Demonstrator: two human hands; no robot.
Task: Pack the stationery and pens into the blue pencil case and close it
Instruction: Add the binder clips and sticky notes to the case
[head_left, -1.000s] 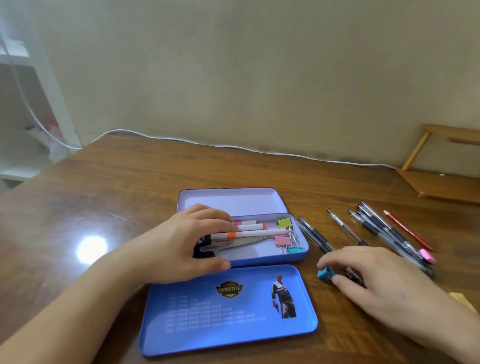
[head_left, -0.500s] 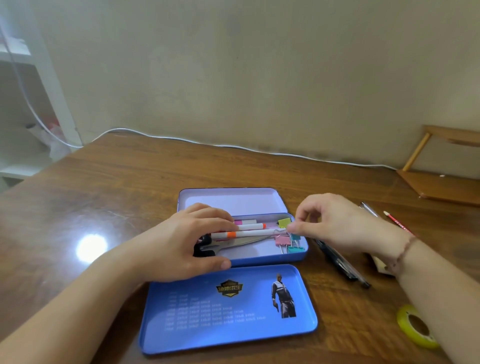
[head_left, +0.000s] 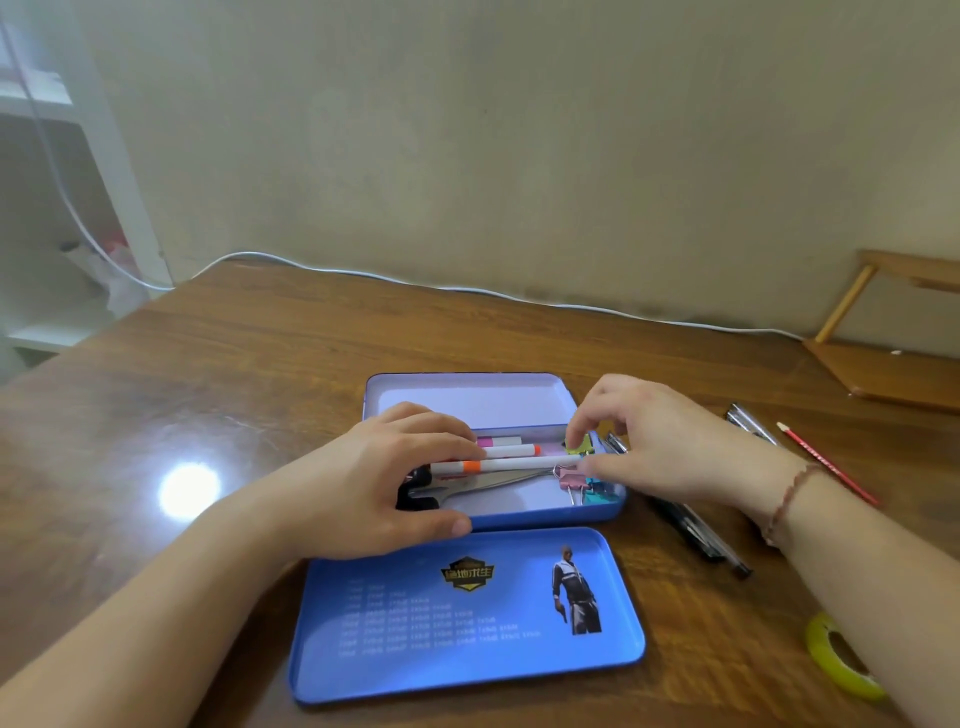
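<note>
The blue pencil case (head_left: 519, 515) lies open mid-table, its pale lid (head_left: 467, 400) folded back. Inside it are white markers (head_left: 514, 464), scissors (head_left: 493, 483), and pink (head_left: 568, 478), yellow (head_left: 581, 445) and teal binder clips (head_left: 600, 496). My left hand (head_left: 374, 483) grips the case's left end, thumb on the front wall and fingers over the markers. Over the right end hovers my right hand (head_left: 654, 447), fingers curled and slightly apart, fingertips at the yellow and teal clips. Black pens (head_left: 696, 530), clear pens (head_left: 748, 421) and a red pencil (head_left: 831, 467) lie on the table to the right.
A separate blue printed tin panel (head_left: 467, 618) lies just in front of the case. A yellow tape roll (head_left: 836, 660) sits near my right forearm. A wooden stand (head_left: 893, 369) is at the back right, and a white cable (head_left: 467, 288) runs along the table's far edge.
My right hand took a teal binder clip from beside the pens and carried it left into the case's right end. My left hand has stayed on the case.
</note>
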